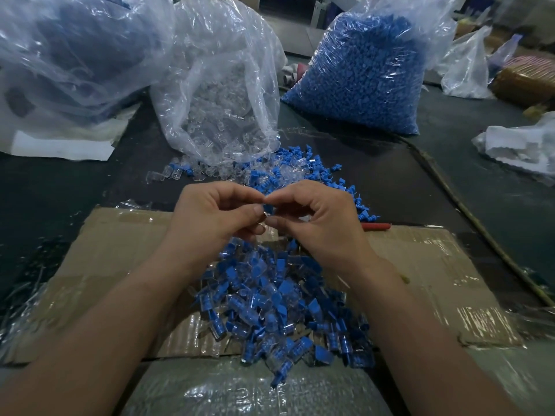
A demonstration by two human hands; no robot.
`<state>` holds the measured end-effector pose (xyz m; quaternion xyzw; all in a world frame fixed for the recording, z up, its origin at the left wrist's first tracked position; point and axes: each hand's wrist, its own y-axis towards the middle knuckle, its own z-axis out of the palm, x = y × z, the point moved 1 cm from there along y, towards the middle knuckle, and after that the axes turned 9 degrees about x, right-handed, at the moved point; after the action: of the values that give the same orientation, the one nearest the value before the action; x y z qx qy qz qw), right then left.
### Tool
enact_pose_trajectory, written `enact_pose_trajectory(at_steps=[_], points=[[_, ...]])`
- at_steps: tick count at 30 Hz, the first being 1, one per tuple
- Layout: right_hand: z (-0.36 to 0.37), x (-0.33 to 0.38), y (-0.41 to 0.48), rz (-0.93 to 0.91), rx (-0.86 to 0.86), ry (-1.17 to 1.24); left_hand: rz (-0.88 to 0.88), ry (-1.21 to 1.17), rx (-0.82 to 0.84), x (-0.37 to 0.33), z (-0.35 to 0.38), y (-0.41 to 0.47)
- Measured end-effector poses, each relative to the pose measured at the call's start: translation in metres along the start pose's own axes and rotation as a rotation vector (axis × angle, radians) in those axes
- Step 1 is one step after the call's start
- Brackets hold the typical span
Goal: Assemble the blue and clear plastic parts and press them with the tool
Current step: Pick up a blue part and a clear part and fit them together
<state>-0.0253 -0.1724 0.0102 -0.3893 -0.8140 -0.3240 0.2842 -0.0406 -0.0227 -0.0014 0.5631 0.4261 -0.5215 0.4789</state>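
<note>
My left hand (211, 219) and my right hand (312, 220) meet at the fingertips above a cardboard sheet (111, 250). Between them they pinch a small clear plastic part (265, 214); most of it is hidden by the fingers. Below my wrists lies a heap of joined blue-and-clear pieces (279, 307). Beyond my hands loose blue parts and clear parts (288, 172) are scattered on the dark table. An open bag of clear parts (222, 94) lies behind them, and a full bag of blue parts (363, 73) stands to its right. A red tool handle (377, 226) lies by my right hand.
A big crumpled plastic bag (69, 55) fills the far left. More bags (522, 145) and a woven basket (525, 79) sit at the right. A thin stick (468, 211) runs diagonally along the table's right side. Bubble wrap (240, 391) lies at the near edge.
</note>
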Motion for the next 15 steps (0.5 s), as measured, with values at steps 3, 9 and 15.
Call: enact_pose_trajectory(at_steps=[3,9,15], points=[[-0.0003,-0.001,-0.0004,0.015,-0.013,0.023,-0.023,-0.045,0.032,0.0003,0.0003,0.0011],[0.0,-0.0049,-0.0022,0.05,-0.015,0.123,-0.053,-0.117,0.039,0.0007,0.0,0.0008],[0.0001,-0.0058,-0.0018,0.097,0.002,0.267,-0.056,-0.111,0.039,0.0006,0.0,0.0009]])
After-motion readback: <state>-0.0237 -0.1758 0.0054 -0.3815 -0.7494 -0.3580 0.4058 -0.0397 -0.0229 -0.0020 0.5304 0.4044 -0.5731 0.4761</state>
